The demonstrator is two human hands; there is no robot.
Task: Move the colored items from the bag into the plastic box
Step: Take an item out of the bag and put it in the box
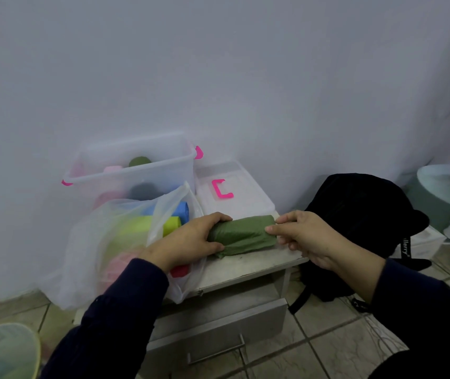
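A dark green roll (243, 235) lies across the small cabinet top (248, 266). My left hand (188, 242) grips its left end and my right hand (303, 235) pinches its right end. To the left, a clear plastic bag (103, 242) holds blue (180, 209), yellow-green (171, 225), pink and red rolls. Behind the bag stands the clear plastic box (136, 168) with pink latches; a green roll (139, 161), a pink one (113, 169) and a dark one sit inside it.
The box lid (232, 187) with a pink handle lies flat to the right of the box. A black backpack (355, 214) leans beside the cabinet. A drawer with a metal handle (218, 351) is below, a green mesh basket (2, 351) at bottom left, and a fan base (442, 184) at far right.
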